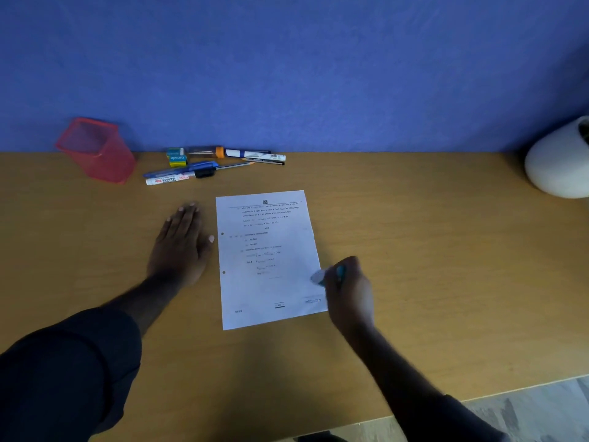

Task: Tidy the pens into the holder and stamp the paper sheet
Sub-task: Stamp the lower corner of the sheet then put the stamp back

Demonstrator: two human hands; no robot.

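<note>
A printed paper sheet (267,260) lies in the middle of the wooden desk (414,250). My right hand (349,291) is closed around a small blue and white stamp (322,275) at the sheet's right edge, near the lower corner. Flat on the desk just left of the sheet rests my left hand (181,244), fingers spread, holding nothing. A red translucent pen holder (95,151) stands at the back left. To its right lie several pens and markers: a white marker (169,180), a blue pen (181,170) and an orange-capped pen (220,152).
Two small green eraser boxes (176,157) sit among the pens against the blue wall. A white rounded pot (557,161) stands at the far right. The desk's front edge runs along the lower right, with grey floor (526,406) beyond it.
</note>
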